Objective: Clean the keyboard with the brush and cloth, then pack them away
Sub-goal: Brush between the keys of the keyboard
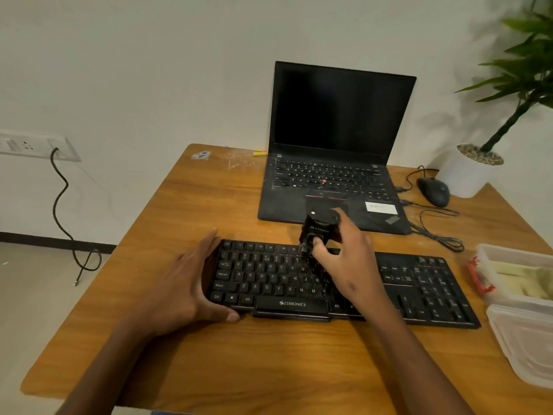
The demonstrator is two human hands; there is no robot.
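— Over the keyboard (329, 283) middle rows, was your right hand (347, 259) holding the brush (318, 232)?

— Yes, my grip wrapped its stubby black body; it seemed light and rigid, bristles soft. My left hand (185, 283) lay flat-fingered, bracing the keyboard's left end.

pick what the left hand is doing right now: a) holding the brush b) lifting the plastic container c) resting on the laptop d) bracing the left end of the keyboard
d: the left hand lies with fingers straight around the left end of the keyboard, thumb at its front edge, while the right hand grips the brush over the keys.
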